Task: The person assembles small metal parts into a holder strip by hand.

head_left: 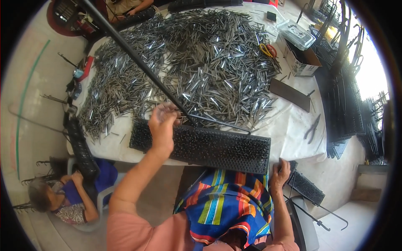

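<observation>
Front and centre, the black honeycomb panel [217, 147] lies lengthwise along the near edge of the table [289, 140], right before the wearer's lap, presumably so both arms reach it comfortably. Its left part looks thickly studded, while the right shows more bare mesh.

And here's the left hand [162, 125], up at the panel's back edge, fingers bent inward but blurred; I can't tell whether they pinch anything. The right hand [281, 173] sits low by the panel's right end, fingers curled, perhaps to steady that corner, though whether it grips or merely rests I can't say.

Slanting in from upper left comes a black pole [138, 60], its foot near the panel's back edge, where a thin rod [222, 122] runs rightward.

Just beyond, a great heap of slim metal pieces [217, 62] spreads across the white cover, likely kept there for easy reach. Out right: a dark flat plate [289, 94], then pliers [312, 129], apparently parked clear of the heap. Off left, a seated co-worker [69, 194] has a black bundle [83, 150] close by.
</observation>
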`<move>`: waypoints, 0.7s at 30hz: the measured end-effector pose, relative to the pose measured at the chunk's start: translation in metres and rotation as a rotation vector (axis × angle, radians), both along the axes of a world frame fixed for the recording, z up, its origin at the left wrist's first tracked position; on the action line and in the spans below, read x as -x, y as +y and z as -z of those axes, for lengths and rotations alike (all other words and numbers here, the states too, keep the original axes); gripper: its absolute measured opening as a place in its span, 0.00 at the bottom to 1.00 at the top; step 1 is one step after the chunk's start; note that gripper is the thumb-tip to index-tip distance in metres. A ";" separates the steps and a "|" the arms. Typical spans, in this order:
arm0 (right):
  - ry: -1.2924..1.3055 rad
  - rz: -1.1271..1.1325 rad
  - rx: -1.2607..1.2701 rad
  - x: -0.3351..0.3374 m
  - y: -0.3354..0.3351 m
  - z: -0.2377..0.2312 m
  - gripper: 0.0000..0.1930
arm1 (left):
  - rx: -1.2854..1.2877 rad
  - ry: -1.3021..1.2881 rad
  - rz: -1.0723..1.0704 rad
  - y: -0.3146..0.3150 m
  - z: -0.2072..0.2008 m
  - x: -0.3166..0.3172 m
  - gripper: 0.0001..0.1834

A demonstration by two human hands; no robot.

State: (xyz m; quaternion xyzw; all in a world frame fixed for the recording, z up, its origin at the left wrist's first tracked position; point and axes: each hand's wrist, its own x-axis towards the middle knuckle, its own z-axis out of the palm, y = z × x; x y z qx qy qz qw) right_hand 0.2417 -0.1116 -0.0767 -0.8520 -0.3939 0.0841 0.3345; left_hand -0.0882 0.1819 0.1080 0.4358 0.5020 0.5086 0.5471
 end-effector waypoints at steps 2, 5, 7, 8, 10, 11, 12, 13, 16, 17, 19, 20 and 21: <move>-0.235 0.000 0.018 -0.016 0.035 -0.006 0.24 | -0.063 0.109 0.025 0.055 0.022 0.001 0.17; -0.406 -0.006 0.048 -0.049 0.072 0.009 0.26 | -0.157 0.535 0.099 0.126 0.058 -0.016 0.30; -0.424 0.001 0.105 -0.046 0.098 0.008 0.27 | -0.163 0.794 0.160 0.169 0.086 -0.013 0.39; -0.460 0.026 0.195 -0.051 0.099 0.009 0.29 | -0.069 0.867 0.277 0.172 0.087 -0.034 0.44; -0.479 0.042 0.200 -0.056 0.091 0.015 0.29 | -0.069 1.183 0.335 0.182 0.098 -0.068 0.50; -0.460 0.030 0.185 -0.056 0.093 0.015 0.29 | -0.017 1.238 0.397 0.195 0.105 -0.072 0.56; -0.441 0.017 0.169 -0.055 0.096 0.016 0.29 | -0.018 1.241 0.392 0.204 0.114 -0.075 0.56; -0.435 0.020 0.173 -0.053 0.098 0.013 0.29 | 0.061 1.318 0.416 0.209 0.120 -0.084 0.57; -0.423 0.018 0.192 -0.050 0.101 0.012 0.28 | 0.182 1.518 0.481 0.215 0.134 -0.101 0.57; -0.412 0.023 0.194 -0.050 0.101 0.010 0.28 | 0.132 1.544 0.500 0.216 0.135 -0.104 0.57; -0.416 0.027 0.197 -0.054 0.102 0.007 0.28 | 0.009 1.566 0.518 0.223 0.137 -0.101 0.53; -0.420 0.032 0.194 -0.055 0.104 0.006 0.28 | 0.011 1.568 0.515 0.229 0.137 -0.096 0.53; -0.419 0.030 0.192 -0.054 0.105 0.007 0.28 | 0.043 1.587 0.531 0.236 0.136 -0.092 0.53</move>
